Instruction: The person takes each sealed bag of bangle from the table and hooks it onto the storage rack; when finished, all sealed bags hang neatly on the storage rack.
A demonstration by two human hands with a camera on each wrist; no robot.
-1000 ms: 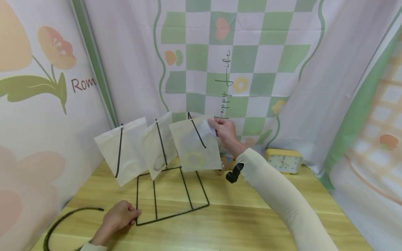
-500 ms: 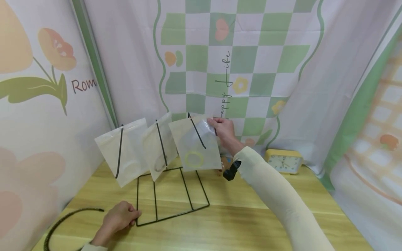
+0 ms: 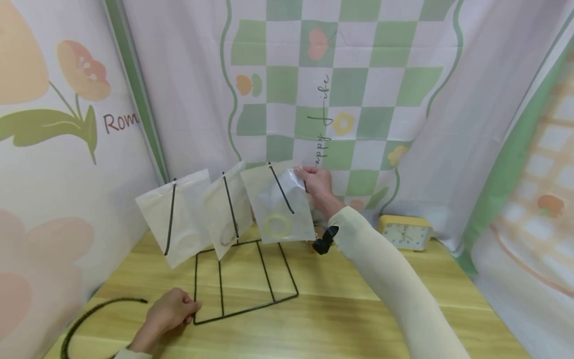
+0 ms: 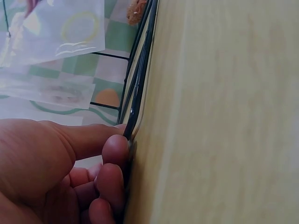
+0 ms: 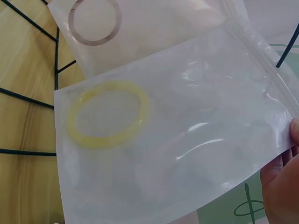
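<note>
My right hand [image 3: 317, 185] pinches the upper right corner of a clear zip bag [image 3: 260, 199], which hangs on a black hook of a wire rack [image 3: 273, 301]. A yellow bangle [image 5: 100, 142] lies low inside that bag. My left hand [image 3: 168, 310] pinches the front left corner of the rack's base between thumb and fingers, close against the tabletop. Left of the held bag hang a middle bag [image 3: 242, 199] with a brownish ring [image 5: 93, 43] in it and a left bag [image 3: 193, 209] with a pale ring.
A yellow square clock [image 3: 405, 233] stands at the back right of the wooden table [image 3: 358, 309]. A dark curved cord-like thing [image 3: 85, 314] lies at the left front. Behind the rack shows something small and brown [image 4: 136, 11]. Printed curtains [image 3: 341, 60] enclose the table.
My right hand has drawn slightly left with the bag's corner, and its forearm has shifted left. My left hand keeps its place on the rack's base.
</note>
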